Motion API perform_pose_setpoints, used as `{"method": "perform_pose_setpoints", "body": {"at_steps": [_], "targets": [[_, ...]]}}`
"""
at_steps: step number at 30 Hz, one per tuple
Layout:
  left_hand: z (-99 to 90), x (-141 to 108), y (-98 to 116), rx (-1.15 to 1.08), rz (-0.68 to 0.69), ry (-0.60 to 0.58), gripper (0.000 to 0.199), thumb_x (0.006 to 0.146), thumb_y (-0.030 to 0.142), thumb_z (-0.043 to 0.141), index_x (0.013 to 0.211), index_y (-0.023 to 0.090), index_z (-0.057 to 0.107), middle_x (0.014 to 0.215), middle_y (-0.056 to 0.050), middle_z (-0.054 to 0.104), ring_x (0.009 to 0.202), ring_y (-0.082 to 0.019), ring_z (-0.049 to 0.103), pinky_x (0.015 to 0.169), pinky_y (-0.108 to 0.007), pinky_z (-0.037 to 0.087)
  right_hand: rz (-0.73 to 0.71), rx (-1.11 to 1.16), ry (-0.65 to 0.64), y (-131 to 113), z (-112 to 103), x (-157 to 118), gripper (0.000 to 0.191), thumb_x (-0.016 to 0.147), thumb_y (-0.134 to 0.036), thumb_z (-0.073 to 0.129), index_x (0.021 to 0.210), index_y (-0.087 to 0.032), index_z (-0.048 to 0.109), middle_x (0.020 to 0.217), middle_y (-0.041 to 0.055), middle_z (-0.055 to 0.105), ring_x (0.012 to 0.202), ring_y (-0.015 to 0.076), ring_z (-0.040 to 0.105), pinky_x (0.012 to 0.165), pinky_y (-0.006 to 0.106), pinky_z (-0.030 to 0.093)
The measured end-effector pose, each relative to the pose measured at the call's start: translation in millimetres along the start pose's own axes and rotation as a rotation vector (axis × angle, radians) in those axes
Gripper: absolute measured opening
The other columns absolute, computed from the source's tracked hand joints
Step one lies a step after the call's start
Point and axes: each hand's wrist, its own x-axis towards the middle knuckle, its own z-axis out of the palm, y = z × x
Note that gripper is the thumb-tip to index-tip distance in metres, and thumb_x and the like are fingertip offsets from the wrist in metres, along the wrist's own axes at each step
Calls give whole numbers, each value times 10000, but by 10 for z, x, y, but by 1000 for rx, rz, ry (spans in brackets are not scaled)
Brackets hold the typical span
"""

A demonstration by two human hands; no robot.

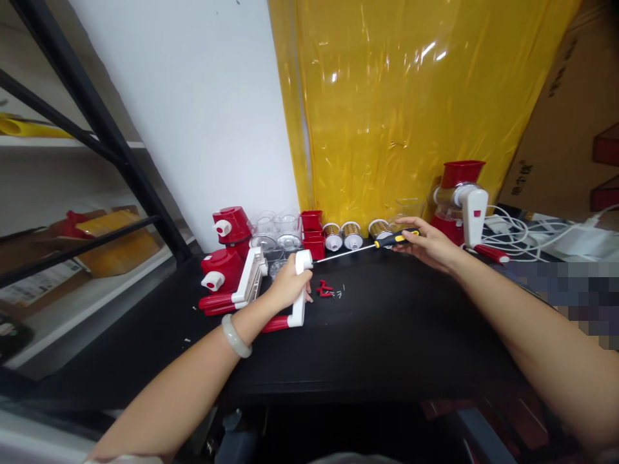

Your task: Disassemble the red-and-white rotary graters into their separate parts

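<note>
While the head camera is looking forward and down across a black table (387,341), two bare hands are working above its middle. The left hand (289,282), with a pale bracelet (236,336) circling its wrist, is wrapping its fingers firmly around a white crank handle (299,310). That handle is standing roughly upright, its round end at the top and its red grip (276,324) pointing left at the bottom. The right hand (425,243) is pinching thumb and fingers together on the yellow-and-black end of a screwdriver (397,238). The screwdriver's metal shaft is pointing left, its tip meeting or nearly meeting the handle's round end; the contact is too small to make out.

Just right of the left hand, small red pieces (325,290) and thin metal bits (339,294) are lying on the table. To its left, more white handles (247,276) with red ends are resting beside red grinder bodies (231,256). Behind the hands, clear cups (289,225), red boxes (313,235) and metal drums (353,232) are standing in a row. Farther right, a red-and-white grinder (474,212) is standing beside tangled white cables (515,233). Yellow plastic sheeting (377,116) is covering the background.
</note>
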Motion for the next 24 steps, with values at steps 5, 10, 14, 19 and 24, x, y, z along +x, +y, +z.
{"method": "perform_pose_setpoints", "body": {"at_steps": [5,10,14,19,24], "targets": [[0,-7,-6,21,6,-4,328,737,163,524,1030,222,388,549,71,549,439,-195,595,415,-307,507,-2,61,-22,-78,34,-40,433,653,-310,842,1026,-286,622,912,-1,660,838,175,666,840,412,568],[0,-28,37,21,-4,-8,321,738,166,528,1025,222,394,544,71,548,420,-191,582,420,-315,509,20,40,69,-57,77,8,264,797,-472,710,927,-259,623,888,34,660,883,215,665,793,438,587],[-10,-22,56,16,-23,-6,351,732,169,537,1050,223,397,537,72,551,409,-197,587,426,-315,507,60,-89,130,19,43,63,394,873,-620,561,862,-232,625,776,64,671,702,209,662,682,405,594],[-19,-4,49,16,-30,4,396,731,175,551,1096,222,403,527,75,549,413,-197,592,433,-306,502,36,-313,34,83,-53,77,420,835,-630,618,880,-213,643,442,-43,482,423,131,497,654,363,577],[-53,-14,98,55,2,14,409,734,174,520,1123,203,397,538,67,559,425,-216,604,432,-313,495,98,-121,81,83,5,39,246,812,-418,722,933,-219,642,674,-32,608,512,93,543,675,333,584]]}}
